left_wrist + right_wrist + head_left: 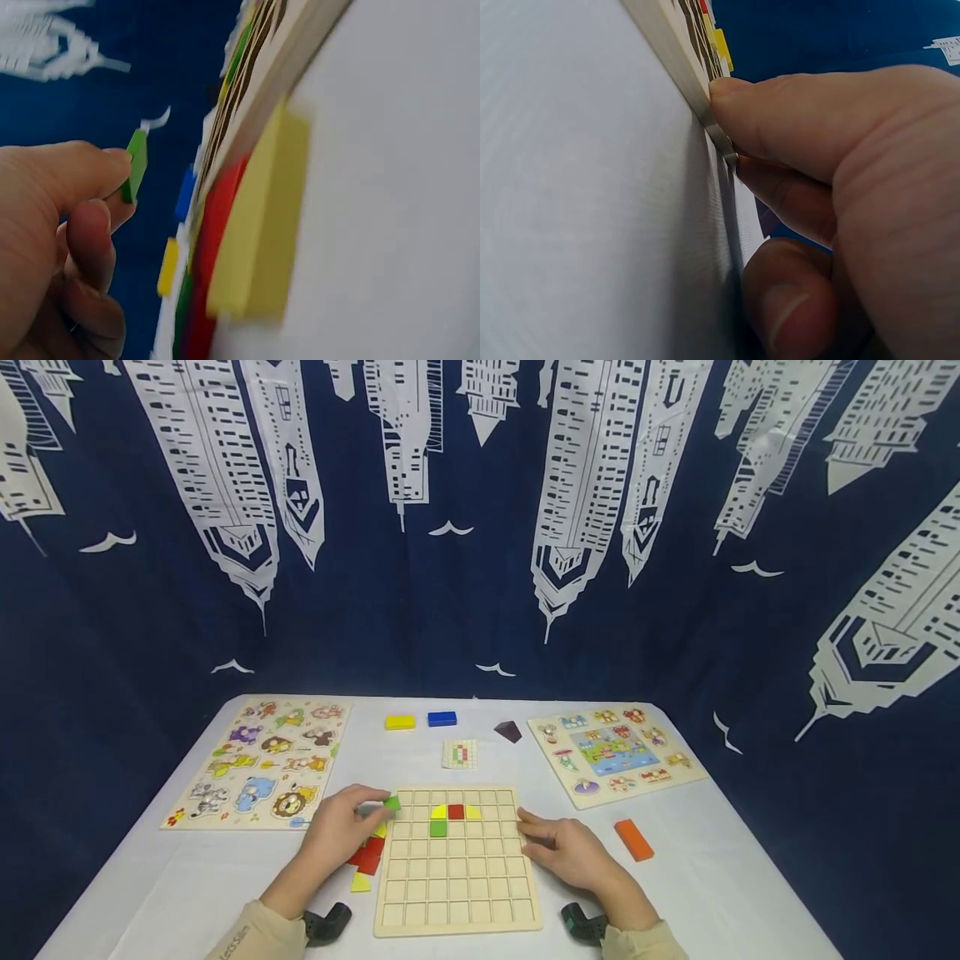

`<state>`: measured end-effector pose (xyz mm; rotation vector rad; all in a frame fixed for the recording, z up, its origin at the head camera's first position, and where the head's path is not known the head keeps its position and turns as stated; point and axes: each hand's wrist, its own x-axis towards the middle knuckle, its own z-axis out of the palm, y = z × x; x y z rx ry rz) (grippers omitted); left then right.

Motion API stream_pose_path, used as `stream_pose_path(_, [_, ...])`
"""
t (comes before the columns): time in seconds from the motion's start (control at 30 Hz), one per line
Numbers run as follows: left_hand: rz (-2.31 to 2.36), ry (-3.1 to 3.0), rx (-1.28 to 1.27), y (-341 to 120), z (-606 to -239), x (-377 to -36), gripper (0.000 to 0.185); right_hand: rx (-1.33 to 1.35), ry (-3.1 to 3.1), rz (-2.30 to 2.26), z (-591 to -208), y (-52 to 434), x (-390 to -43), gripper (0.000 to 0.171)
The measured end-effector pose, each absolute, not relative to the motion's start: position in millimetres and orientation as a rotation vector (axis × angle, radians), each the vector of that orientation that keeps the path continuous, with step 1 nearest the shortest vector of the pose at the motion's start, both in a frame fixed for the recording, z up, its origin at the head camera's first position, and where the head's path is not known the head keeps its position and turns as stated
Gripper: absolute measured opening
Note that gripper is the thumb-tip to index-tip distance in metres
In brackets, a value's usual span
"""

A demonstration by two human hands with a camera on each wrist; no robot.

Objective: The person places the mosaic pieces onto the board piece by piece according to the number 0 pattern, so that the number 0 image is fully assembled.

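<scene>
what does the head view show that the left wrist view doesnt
Only the head view shows the right hand touching the wooden grid board's right edge, the orange rectangular block, and two animal peg puzzles. Only the left wrist view shows, close up, the fingertips pinching the small green tile by its edges. Both show the left hand, that tile, and the red and yellow loose tiles beside the board.

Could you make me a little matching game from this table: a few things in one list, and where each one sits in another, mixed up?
Things:
1. green tile
2. orange block
3. blue block
4. pattern card

Places:
A. just behind the grid board
B. pinched in the left hand
C. right of the right hand
D. far side, beside a yellow block

Pairs: 1-B, 2-C, 3-D, 4-A
</scene>
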<state>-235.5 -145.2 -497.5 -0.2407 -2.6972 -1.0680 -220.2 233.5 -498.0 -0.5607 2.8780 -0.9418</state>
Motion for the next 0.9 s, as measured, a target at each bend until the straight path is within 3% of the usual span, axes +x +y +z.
stream_pose_path(0.43, [-0.920,-2.734,-0.807,-101.2,-508.5,-210.2,0.015,-0.571,2.860,-0.953,-499.9,235.8,-222.7,0.039])
stream_pose_path(0.9, [-1.085,-2.718,-0.665,-92.8,-514.9,-216.0,0.006,-0.555,2.870,-0.933,-498.0,234.0,-220.8,0.038])
